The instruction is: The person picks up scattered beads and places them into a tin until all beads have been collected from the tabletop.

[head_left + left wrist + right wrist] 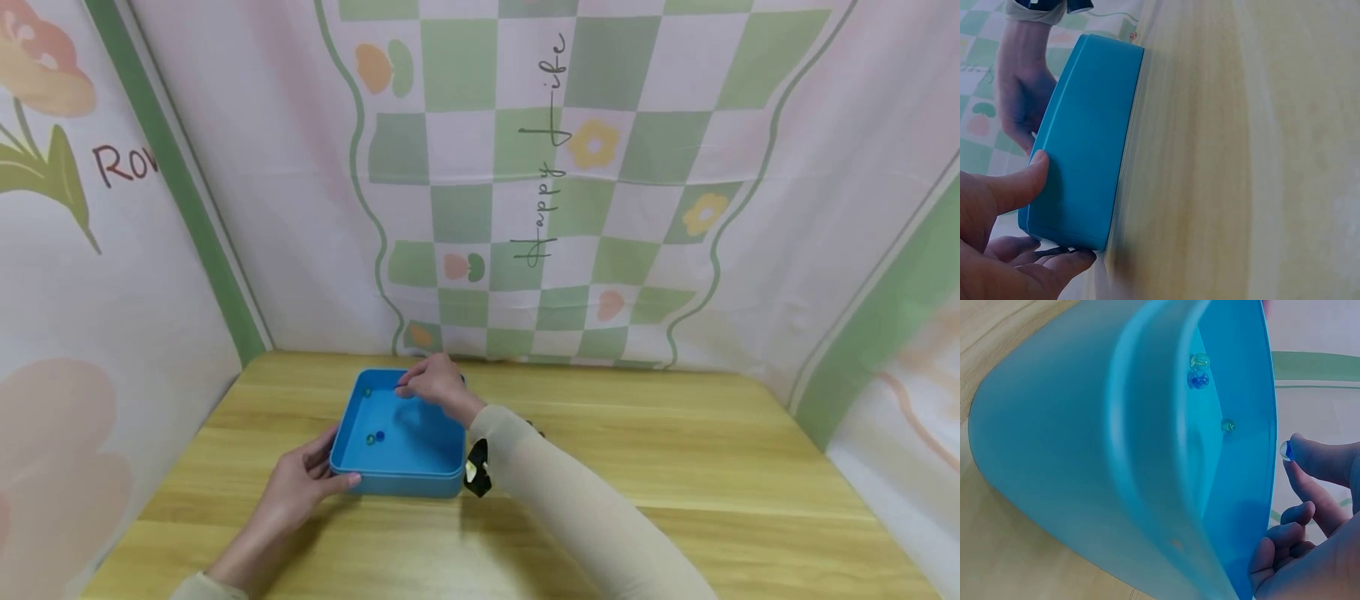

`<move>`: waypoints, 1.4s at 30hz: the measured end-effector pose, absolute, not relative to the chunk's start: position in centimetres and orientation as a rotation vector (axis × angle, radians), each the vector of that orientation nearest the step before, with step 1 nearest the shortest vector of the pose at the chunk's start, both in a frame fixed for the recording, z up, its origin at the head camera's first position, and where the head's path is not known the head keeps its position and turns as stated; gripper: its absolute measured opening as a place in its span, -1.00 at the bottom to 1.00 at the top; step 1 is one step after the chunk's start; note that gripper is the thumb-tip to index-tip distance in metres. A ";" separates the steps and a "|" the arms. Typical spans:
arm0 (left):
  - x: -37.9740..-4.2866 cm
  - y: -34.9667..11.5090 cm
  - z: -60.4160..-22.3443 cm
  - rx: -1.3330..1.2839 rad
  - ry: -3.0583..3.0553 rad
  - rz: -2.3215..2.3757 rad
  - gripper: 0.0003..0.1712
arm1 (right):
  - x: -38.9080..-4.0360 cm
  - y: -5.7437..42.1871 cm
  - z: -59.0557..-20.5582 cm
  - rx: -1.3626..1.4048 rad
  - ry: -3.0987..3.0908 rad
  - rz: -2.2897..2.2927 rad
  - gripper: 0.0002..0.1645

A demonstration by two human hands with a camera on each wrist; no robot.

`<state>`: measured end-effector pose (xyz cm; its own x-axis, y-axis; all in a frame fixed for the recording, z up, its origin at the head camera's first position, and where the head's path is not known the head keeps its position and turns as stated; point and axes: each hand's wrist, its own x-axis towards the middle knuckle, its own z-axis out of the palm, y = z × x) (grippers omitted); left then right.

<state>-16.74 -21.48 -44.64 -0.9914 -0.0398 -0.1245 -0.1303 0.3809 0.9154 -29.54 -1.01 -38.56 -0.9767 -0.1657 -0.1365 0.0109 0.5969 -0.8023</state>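
A blue plastic box (405,486) stands on the table with its top uncovered. My left hand (300,483) grips its near left corner, the thumb on the front wall and the fingers round the left side. Over the box's far part, my right hand (438,383) pinches a clear marble with blue inside (1286,450) between thumb and forefinger. Inside on the floor, a greenish marble (371,439) lies beside a blue marble (380,436). Another greenish marble (367,392) is near the far left corner.
The box rests on a wooden table (675,467). Small dark things (536,427), partly hidden by the right sleeve, lie to the right of the box. A patterned cloth (525,208) hangs behind the table, with more printed cloth at both sides.
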 end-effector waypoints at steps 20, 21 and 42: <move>-16.8 -21.2 -44.3 -0.135 2.535 1.710 0.00 | -28.9 1.2 -37.8 -0.270 2.593 -1.433 -0.86; -16.8 -21.1 -44.2 -0.136 2.533 1.709 0.01 | -28.8 1.5 -37.8 -0.276 2.590 -1.441 -0.88; -16.6 -21.3 -44.6 -0.170 2.529 1.719 0.05 | -25.9 8.9 -38.5 -0.321 2.575 -1.578 -0.88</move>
